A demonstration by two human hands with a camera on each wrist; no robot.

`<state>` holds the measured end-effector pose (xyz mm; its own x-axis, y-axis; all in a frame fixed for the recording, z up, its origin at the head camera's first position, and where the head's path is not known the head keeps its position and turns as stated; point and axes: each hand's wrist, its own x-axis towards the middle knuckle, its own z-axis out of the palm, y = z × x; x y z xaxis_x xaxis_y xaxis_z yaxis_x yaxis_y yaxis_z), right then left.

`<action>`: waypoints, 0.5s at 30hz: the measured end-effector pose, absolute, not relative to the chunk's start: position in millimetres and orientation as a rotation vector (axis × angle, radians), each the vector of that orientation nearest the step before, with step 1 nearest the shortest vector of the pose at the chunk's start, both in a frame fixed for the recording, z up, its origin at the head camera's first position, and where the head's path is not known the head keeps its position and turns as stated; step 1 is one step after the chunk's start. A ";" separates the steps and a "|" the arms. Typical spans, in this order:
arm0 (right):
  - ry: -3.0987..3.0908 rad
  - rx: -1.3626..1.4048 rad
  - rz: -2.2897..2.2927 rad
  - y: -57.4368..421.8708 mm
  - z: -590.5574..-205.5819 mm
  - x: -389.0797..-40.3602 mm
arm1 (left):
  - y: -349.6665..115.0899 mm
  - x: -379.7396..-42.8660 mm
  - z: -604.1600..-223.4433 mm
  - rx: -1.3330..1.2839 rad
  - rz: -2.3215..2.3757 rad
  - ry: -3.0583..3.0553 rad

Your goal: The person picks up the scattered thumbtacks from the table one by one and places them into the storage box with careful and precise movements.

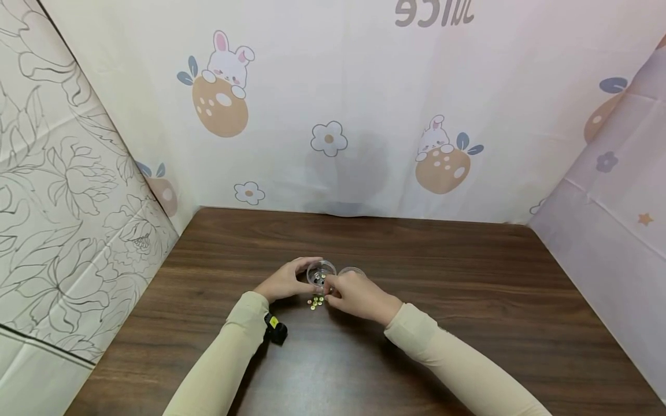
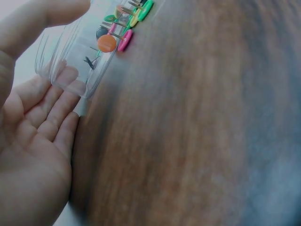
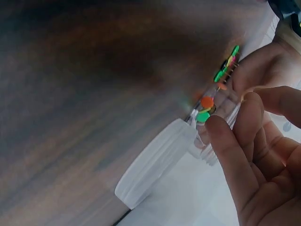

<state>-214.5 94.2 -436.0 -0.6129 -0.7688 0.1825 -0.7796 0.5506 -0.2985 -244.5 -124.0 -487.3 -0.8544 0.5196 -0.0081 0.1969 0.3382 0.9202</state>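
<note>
On the desk (image 1: 468,289), below mirrored lettering (image 1: 434,13) reading "Juice", we see our left hand (image 1: 285,281) gripping a clear jar (image 1: 320,270) beside colourful thumbtacks (image 1: 315,303); whether our right hand (image 1: 361,294), touching close by, pinches anything, we cannot tell.

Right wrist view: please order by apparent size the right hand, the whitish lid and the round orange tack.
1. Right hand
2. Whitish lid
3. Round orange tack
Apparent sizes only: the hand may be nearer the camera.
</note>
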 end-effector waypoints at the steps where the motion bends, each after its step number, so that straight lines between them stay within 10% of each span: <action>1: -2.741 1.377 0.554 94.1 -436.6 -213.8 | -123.9 -244.6 -487.7 0.638 1.517 2.313; 15: -2.798 1.441 0.556 94.7 -442.9 -208.5 | -125.7 -246.5 -491.6 0.687 1.553 2.317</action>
